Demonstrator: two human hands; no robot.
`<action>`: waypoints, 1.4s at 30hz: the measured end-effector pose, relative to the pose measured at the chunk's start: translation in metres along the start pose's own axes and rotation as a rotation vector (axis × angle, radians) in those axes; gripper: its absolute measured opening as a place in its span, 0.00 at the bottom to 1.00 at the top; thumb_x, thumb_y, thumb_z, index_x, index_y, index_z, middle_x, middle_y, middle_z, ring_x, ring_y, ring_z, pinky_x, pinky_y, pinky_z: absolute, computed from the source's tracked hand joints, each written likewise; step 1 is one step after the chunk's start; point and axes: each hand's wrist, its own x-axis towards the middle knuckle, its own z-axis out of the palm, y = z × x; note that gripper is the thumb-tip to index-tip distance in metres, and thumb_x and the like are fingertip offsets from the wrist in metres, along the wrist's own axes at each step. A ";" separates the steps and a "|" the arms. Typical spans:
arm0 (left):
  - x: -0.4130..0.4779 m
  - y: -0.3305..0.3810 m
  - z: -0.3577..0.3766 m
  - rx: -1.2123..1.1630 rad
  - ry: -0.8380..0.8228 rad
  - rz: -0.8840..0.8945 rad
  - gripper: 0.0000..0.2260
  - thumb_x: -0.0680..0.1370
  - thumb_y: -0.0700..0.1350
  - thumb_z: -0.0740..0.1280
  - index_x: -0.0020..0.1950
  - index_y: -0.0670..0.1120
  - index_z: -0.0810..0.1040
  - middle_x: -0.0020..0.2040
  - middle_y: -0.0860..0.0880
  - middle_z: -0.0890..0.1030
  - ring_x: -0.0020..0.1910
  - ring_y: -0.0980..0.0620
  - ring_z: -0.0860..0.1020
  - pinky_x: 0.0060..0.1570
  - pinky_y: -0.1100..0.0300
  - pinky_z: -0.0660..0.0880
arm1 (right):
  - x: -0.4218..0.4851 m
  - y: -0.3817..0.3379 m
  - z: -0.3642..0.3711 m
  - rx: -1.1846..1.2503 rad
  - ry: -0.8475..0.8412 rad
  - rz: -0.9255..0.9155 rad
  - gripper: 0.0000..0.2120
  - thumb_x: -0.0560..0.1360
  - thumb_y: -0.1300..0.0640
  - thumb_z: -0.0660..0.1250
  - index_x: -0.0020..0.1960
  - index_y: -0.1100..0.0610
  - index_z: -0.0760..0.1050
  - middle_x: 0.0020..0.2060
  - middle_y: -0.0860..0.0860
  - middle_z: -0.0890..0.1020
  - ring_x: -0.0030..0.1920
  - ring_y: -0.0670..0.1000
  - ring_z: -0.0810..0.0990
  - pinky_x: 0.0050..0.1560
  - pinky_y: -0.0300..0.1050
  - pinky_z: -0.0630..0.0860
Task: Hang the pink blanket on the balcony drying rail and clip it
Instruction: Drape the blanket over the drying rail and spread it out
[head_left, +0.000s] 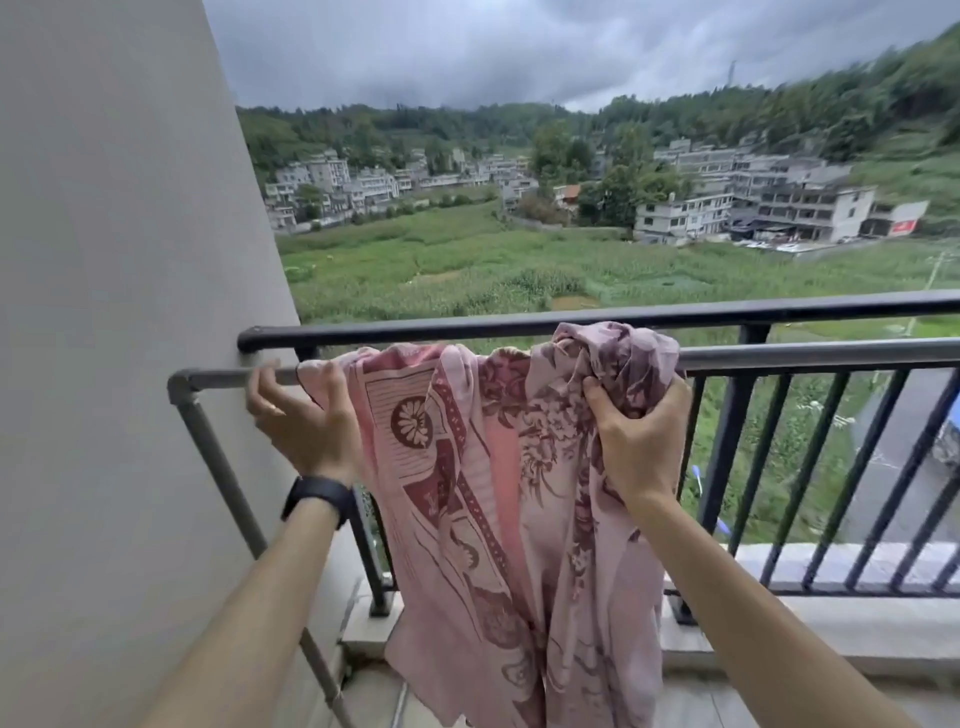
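The pink blanket (483, 467) hung over the drying rail (805, 358), bunched at its right end and trailing well below the rail. The left hand (306, 415), with a black wristband (319, 496), curled its fingers over the blanket's left edge on the rail. The right hand (639, 441) clutched the bunched cloth just under the rail. Beyond the rail stood a black railing (623, 314), and left of it a grey wall (119, 260).

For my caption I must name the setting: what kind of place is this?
Likely an upper-floor balcony: a dark railing fences it, a grey drying rail carries the pink blanket, fields lie below.
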 end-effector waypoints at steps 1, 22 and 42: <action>-0.029 -0.006 -0.006 -0.138 -0.114 -0.152 0.34 0.74 0.63 0.64 0.73 0.45 0.61 0.72 0.40 0.64 0.69 0.45 0.65 0.68 0.50 0.63 | -0.007 0.006 -0.002 0.042 -0.014 0.043 0.29 0.64 0.39 0.79 0.57 0.46 0.68 0.50 0.49 0.78 0.48 0.45 0.79 0.44 0.29 0.75; 0.017 -0.005 -0.038 -0.002 -0.495 -0.384 0.19 0.75 0.45 0.71 0.65 0.42 0.76 0.60 0.41 0.81 0.57 0.45 0.80 0.60 0.53 0.75 | 0.081 0.017 -0.113 -0.105 -0.116 0.250 0.17 0.62 0.40 0.77 0.42 0.48 0.77 0.36 0.44 0.84 0.38 0.45 0.83 0.40 0.41 0.76; -0.026 -0.045 -0.057 -0.226 -0.598 -0.590 0.32 0.68 0.64 0.70 0.68 0.50 0.76 0.64 0.50 0.79 0.64 0.48 0.76 0.68 0.47 0.67 | -0.035 0.060 -0.103 -0.635 -0.155 -0.654 0.35 0.69 0.54 0.74 0.72 0.60 0.66 0.72 0.62 0.66 0.73 0.62 0.64 0.73 0.61 0.60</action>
